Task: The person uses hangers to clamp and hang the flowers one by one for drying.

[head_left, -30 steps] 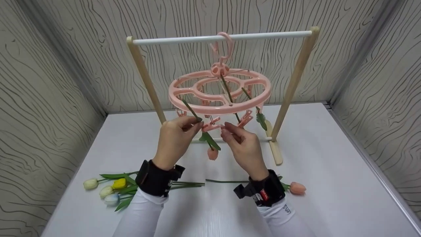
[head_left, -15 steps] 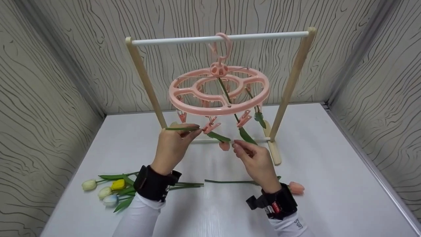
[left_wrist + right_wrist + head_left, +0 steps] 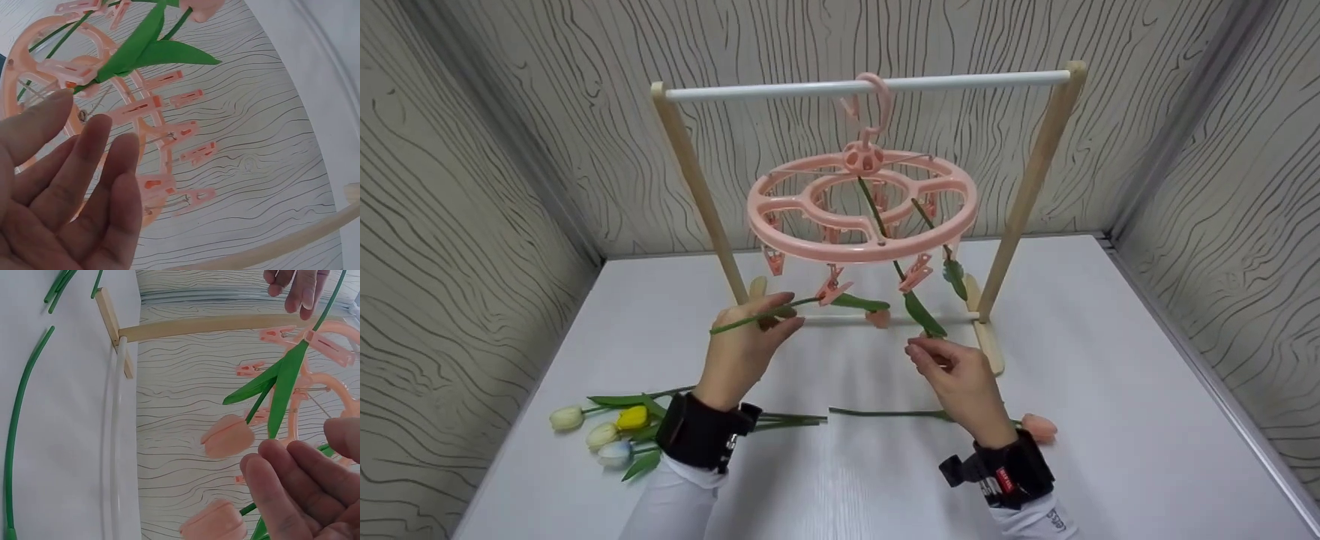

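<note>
A pink tulip (image 3: 877,319) hangs tilted from a pink clip (image 3: 832,291) at the front of the round clip hanger (image 3: 817,250). Its green stem (image 3: 750,321) sticks out leftward past the clip, across my left hand (image 3: 750,341). In the left wrist view my left fingers (image 3: 93,143) are loosely bent, with the thumb apart from them and nothing between. My right hand (image 3: 964,382) is just below the leaf (image 3: 922,315) of a second clipped tulip. The right wrist view shows its thumb and fingers apart, holding nothing, with pink blooms (image 3: 228,436) beside them.
The hanger hooks over a white rod (image 3: 975,80) on a wooden stand (image 3: 1039,172). A third flower (image 3: 955,277) is clipped at its right. White, yellow and blue tulips (image 3: 615,452) lie on the table at left; another pink tulip (image 3: 1039,427) lies at right.
The tulip's stem has swung from leaning up to pointing left and down, its bloom swinging right. My left hand has eased off it leftward; my right hand has moved right and down.
</note>
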The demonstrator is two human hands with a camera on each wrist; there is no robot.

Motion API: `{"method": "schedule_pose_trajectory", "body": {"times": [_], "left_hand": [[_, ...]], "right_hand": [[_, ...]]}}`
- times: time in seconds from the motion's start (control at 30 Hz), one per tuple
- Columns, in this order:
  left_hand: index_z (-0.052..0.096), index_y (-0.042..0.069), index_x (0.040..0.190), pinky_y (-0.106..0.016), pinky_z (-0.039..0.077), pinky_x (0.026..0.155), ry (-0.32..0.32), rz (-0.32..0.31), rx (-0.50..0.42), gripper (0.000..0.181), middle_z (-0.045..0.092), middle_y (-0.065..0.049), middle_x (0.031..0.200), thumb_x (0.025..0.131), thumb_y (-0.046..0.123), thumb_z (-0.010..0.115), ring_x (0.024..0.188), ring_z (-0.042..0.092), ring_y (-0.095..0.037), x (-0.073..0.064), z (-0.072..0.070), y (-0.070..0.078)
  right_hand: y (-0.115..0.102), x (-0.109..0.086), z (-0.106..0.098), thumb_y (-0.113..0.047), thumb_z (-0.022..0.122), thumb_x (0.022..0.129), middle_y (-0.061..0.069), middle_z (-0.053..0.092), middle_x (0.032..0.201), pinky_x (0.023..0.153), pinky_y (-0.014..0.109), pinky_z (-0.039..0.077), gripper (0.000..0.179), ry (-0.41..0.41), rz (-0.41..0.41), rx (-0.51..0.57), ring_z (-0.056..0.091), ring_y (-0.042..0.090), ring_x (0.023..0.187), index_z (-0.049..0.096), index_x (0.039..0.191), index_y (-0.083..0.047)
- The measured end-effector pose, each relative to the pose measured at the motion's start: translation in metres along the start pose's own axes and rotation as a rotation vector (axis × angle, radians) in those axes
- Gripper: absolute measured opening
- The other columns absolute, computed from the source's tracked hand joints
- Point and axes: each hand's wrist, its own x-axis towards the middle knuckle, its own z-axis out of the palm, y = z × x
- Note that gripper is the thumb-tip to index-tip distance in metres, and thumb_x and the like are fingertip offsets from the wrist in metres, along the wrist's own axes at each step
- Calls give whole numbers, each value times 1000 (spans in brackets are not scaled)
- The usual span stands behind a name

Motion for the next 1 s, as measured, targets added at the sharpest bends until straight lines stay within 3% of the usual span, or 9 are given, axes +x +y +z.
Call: {"method": "schedule_pose_trajectory", "body": {"times": [0.13, 0.27, 0.4, 0.57, 0.73, 0.8, 1.0], "left_hand": [[86, -4, 130, -37, 69, 81, 1, 6, 36, 26, 89, -19, 108, 106, 4, 86, 96, 86, -32, -5, 3, -10], [88, -4, 125, -43, 72, 83, 4, 14, 41, 21, 89, -19, 106, 105, 3, 87, 95, 87, -31, -13, 7, -19], [89, -4, 121, -42, 72, 83, -5, -1, 16, 18, 89, -18, 106, 105, 5, 87, 94, 86, -30, -25, 13, -26], [88, -4, 121, -31, 68, 81, -58, -16, -8, 19, 90, -17, 106, 107, 9, 86, 93, 85, -27, -44, 24, -32], [88, -3, 122, -28, 67, 80, -117, -62, -39, 21, 90, -15, 107, 108, 11, 86, 94, 85, -24, -59, 36, -36], [88, -3, 122, -28, 67, 80, -133, -76, -50, 21, 90, -15, 107, 108, 12, 86, 94, 85, -24, -63, 40, -36], [88, -3, 121, -28, 68, 81, -154, -64, -61, 20, 91, -14, 107, 108, 13, 85, 94, 85, -24, -69, 46, -37]], "right_hand": [[8, -3, -4, -6, 80, 112, 21, 88, 129, 89, 17, 66, 21, -9, 19, -61, 85, 22, 109, 86, 129, 5], [16, -4, -7, -4, 81, 110, 20, 88, 128, 96, 39, 74, 17, -21, 5, -141, 86, 35, 117, 88, 125, 2], [29, -3, -8, -1, 83, 106, 20, 89, 125, 98, 56, 72, 16, -53, -32, -273, 85, 41, 118, 88, 122, 2], [45, -2, -9, 0, 88, 101, 21, 87, 127, 110, 63, 65, 21, -146, -35, -460, 81, 45, 125, 87, 122, 2], [62, -1, -9, 0, 90, 99, 21, 87, 125, 113, 65, 61, 22, -227, 13, -551, 77, 46, 126, 87, 121, 1], [80, 3, -9, 0, 90, 98, 21, 86, 124, 111, 65, 61, 23, -240, 9, -579, 76, 46, 123, 87, 121, 1], [166, 20, -5, -8, 94, 96, 13, 88, 119, 104, 55, 64, 25, -254, -64, -710, 76, 40, 116, 90, 121, -6]]}}
